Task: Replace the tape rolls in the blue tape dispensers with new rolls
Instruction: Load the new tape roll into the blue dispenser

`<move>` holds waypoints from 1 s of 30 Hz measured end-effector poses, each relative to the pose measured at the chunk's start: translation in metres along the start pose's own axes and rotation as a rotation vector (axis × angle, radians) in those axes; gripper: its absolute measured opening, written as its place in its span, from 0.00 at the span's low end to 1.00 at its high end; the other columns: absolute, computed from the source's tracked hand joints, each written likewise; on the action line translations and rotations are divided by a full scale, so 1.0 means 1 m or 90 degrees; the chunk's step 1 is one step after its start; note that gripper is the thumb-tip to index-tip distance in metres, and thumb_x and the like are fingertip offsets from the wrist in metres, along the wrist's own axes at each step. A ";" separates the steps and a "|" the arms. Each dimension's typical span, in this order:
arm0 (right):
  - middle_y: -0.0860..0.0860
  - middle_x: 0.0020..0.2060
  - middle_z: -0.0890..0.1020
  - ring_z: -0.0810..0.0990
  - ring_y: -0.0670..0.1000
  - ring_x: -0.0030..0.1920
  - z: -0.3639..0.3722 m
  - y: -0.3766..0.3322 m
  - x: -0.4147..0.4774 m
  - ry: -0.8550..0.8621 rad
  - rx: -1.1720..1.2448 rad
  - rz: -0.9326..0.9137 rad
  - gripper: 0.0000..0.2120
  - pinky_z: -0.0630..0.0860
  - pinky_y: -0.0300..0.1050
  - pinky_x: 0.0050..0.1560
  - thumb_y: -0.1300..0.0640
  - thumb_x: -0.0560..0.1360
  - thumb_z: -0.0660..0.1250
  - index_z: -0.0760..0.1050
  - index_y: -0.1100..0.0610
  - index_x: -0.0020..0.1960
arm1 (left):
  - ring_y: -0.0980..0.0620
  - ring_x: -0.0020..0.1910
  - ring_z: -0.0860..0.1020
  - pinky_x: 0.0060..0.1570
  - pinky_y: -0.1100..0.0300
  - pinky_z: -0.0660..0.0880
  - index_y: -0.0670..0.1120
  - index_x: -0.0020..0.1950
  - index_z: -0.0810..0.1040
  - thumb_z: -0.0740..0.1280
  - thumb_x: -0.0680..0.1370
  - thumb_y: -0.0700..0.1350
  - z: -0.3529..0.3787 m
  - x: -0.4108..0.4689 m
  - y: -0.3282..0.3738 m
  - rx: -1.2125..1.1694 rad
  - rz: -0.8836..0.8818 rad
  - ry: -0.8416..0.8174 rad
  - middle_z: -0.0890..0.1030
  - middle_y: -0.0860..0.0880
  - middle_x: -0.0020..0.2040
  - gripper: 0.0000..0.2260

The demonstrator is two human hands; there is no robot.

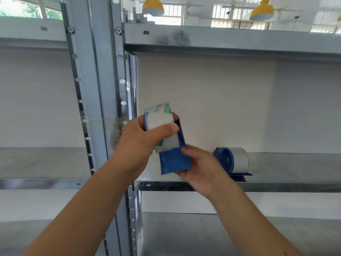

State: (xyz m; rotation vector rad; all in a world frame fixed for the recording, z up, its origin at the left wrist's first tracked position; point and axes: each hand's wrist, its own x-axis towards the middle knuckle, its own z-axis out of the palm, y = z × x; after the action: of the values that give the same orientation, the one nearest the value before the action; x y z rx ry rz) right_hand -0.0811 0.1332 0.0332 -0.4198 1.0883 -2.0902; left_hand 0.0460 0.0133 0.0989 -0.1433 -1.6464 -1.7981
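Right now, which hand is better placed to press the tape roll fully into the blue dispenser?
The left hand, probably. Its thumb and fingers already wrap the tape roll where it sits in the blue dispenser. The right hand grips the dispenser's lower end and steadies it.

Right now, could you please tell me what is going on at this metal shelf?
A person is standing at a grey metal shelf, holding a blue plastic tape dispenser in the air. The right hand grips its lower body, while the left hand clasps the labelled roll of clear tape at its top. A second blue dispenser with a grey roll rests on the shelf.
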 end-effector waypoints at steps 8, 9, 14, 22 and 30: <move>0.62 0.61 0.82 0.84 0.64 0.54 0.019 0.031 0.021 0.147 0.054 0.037 0.21 0.83 0.59 0.45 0.74 0.81 0.58 0.74 0.54 0.67 | 0.52 0.42 0.87 0.44 0.58 0.85 0.38 0.57 0.85 0.76 0.77 0.46 -0.016 0.046 -0.044 0.077 -0.162 0.091 0.89 0.47 0.46 0.14; 0.64 0.60 0.83 0.84 0.65 0.54 0.022 0.032 0.022 0.145 0.068 0.046 0.16 0.84 0.58 0.46 0.70 0.82 0.61 0.76 0.58 0.65 | 0.49 0.44 0.88 0.47 0.55 0.85 0.38 0.58 0.85 0.77 0.76 0.45 -0.018 0.047 -0.050 0.103 -0.176 0.083 0.89 0.45 0.48 0.15; 0.71 0.55 0.84 0.84 0.68 0.54 0.022 0.031 0.027 0.130 0.193 0.071 0.13 0.85 0.60 0.44 0.58 0.84 0.65 0.78 0.68 0.61 | 0.44 0.47 0.87 0.49 0.52 0.84 0.41 0.54 0.85 0.78 0.68 0.45 -0.021 0.030 -0.079 0.221 -0.155 0.022 0.88 0.38 0.48 0.17; 0.70 0.56 0.84 0.84 0.67 0.57 0.020 0.039 0.044 0.100 0.237 0.131 0.14 0.87 0.59 0.46 0.63 0.79 0.69 0.80 0.66 0.63 | 0.53 0.34 0.87 0.31 0.65 0.80 0.44 0.47 0.86 0.78 0.74 0.38 -0.032 0.050 -0.106 0.204 -0.238 0.105 0.89 0.47 0.38 0.05; 0.69 0.62 0.82 0.82 0.66 0.62 0.017 0.041 0.053 0.092 0.223 0.121 0.16 0.80 0.59 0.63 0.62 0.80 0.68 0.79 0.65 0.67 | 0.50 0.33 0.87 0.30 0.62 0.81 0.40 0.49 0.86 0.75 0.72 0.30 -0.037 0.061 -0.123 0.125 -0.270 0.142 0.89 0.43 0.39 0.09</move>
State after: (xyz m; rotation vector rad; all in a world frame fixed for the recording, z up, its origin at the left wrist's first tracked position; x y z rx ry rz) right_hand -0.0887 0.0688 0.0081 0.0057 0.7822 -2.1075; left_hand -0.0540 -0.0500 0.0193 0.5132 -1.7682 -1.8541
